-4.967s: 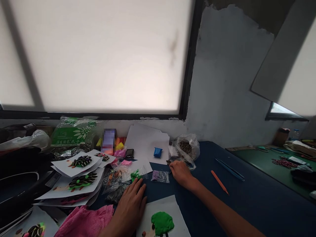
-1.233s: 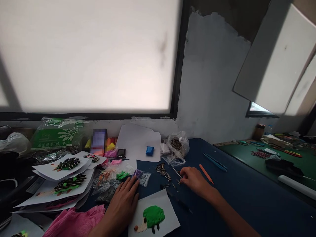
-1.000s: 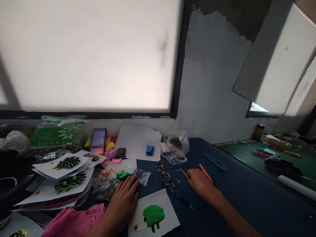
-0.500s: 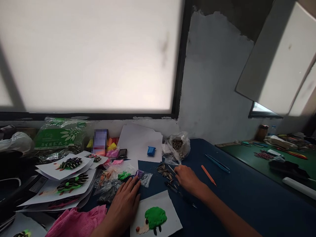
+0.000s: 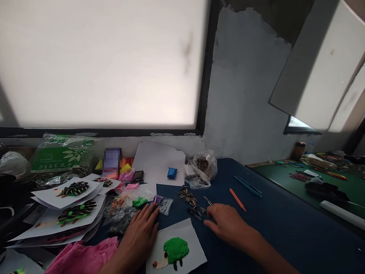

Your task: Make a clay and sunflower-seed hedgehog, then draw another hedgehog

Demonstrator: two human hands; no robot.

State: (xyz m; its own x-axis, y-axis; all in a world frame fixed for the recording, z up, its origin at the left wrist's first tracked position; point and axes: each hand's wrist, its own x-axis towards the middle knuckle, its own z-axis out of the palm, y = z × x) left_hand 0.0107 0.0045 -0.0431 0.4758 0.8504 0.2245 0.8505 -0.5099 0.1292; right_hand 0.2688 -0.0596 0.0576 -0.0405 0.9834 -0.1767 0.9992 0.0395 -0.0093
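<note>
My left hand (image 5: 142, 232) lies flat with fingers stretched out, its fingertips by the small plastic bags of clay and its edge against a white card (image 5: 194, 257). On the card is a green clay hedgehog (image 5: 176, 249) with a pale snout, a brown nose and dark seeds as eye and legs. My right hand (image 5: 226, 224) is closed around a slim metal tool (image 5: 208, 200); only its narrow tip shows, so its kind is unclear. Just left of that hand lie a dark pen (image 5: 194, 214), partly covered, and a pile of striped sunflower seeds (image 5: 187, 196).
Finished hedgehog cards (image 5: 76, 213) are stacked at left, above a pink cloth (image 5: 84, 255). Behind are a blue clay packet (image 5: 172, 173) on white paper and a bag of seeds (image 5: 203, 165). An orange pen (image 5: 238, 200) and blue tweezers (image 5: 248, 185) lie at right.
My right hand has drawn back from the seeds, toward me and to the right, carrying the slim metal tool. My left hand rests in the same place. The view has shifted slightly.
</note>
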